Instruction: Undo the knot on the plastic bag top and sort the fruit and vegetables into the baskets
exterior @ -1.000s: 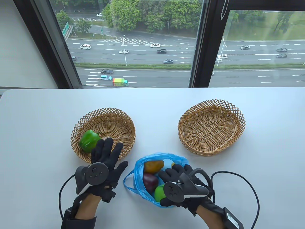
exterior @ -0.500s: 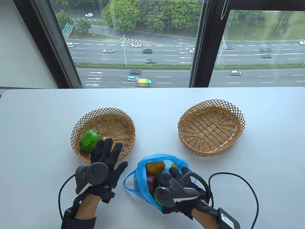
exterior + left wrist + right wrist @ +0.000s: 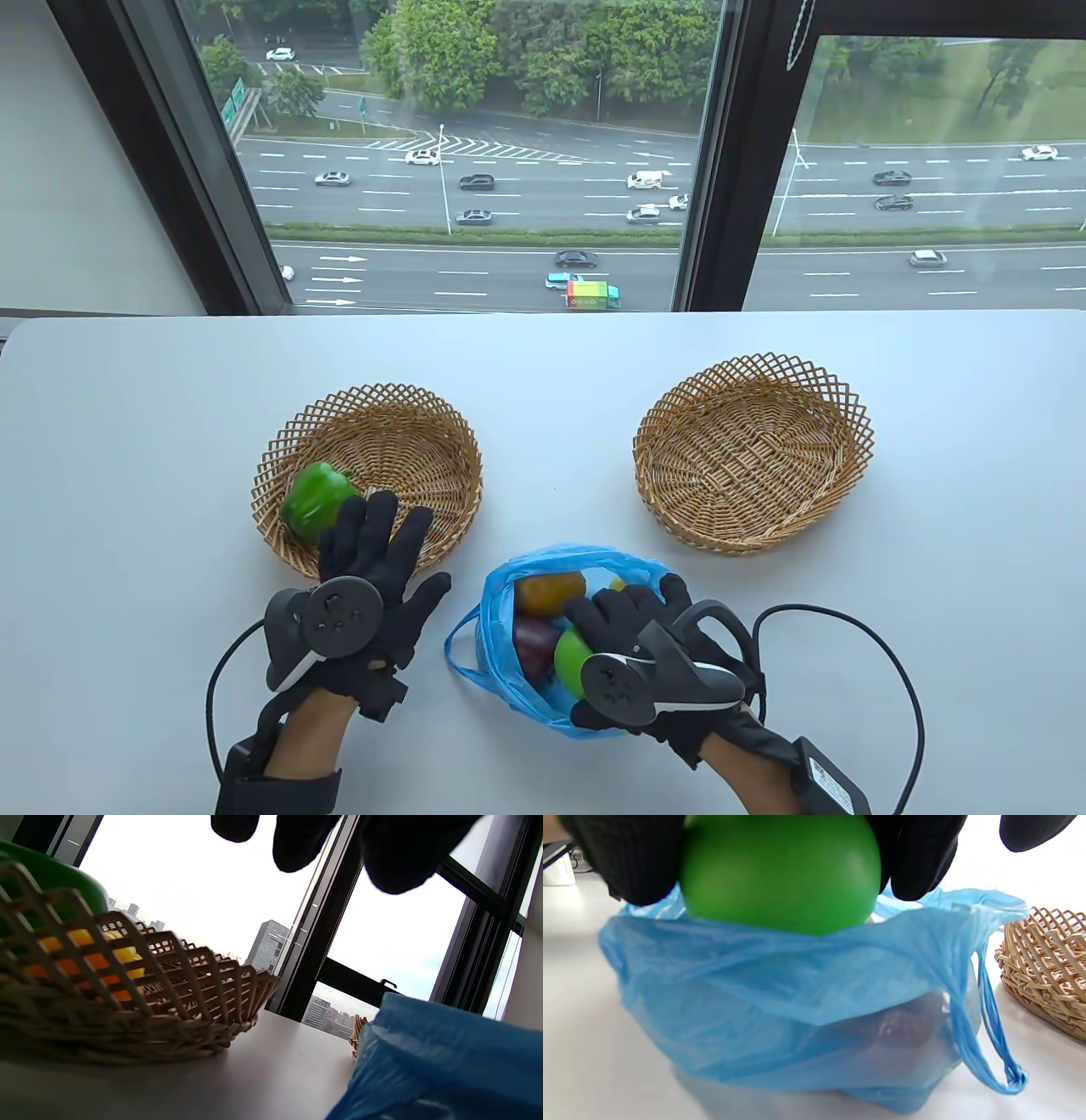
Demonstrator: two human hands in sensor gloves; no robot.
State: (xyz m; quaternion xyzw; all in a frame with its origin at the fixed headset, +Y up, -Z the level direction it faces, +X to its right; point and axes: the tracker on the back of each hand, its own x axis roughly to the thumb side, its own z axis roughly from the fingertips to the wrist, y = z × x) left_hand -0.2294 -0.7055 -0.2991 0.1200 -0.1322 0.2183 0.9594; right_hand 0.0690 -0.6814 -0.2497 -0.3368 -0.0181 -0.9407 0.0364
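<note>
Right hand (image 3: 632, 632) grips a round green fruit (image 3: 780, 870) just above the open blue plastic bag (image 3: 509, 679); the empty wicker basket (image 3: 753, 454) lies ahead and to its right. Left hand (image 3: 373, 564) rests flat, fingers straight, over the near rim of the other wicker basket (image 3: 373, 407) holding a green bell pepper (image 3: 316, 501).

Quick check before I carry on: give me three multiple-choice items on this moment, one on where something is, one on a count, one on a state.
1. Where is the green pepper?
A. left basket
B. right basket
C. blue bag

2. How many baskets are on the table?
A. one
B. two
C. three

3. What is the right hand doing?
A. resting flat
B. gripping the green fruit
C. tying the bag

Answers:
1 A, it lies in the left basket.
2 B, with the right basket that makes two.
3 B, its fingers curl round the green fruit above the open blue bag.
</note>
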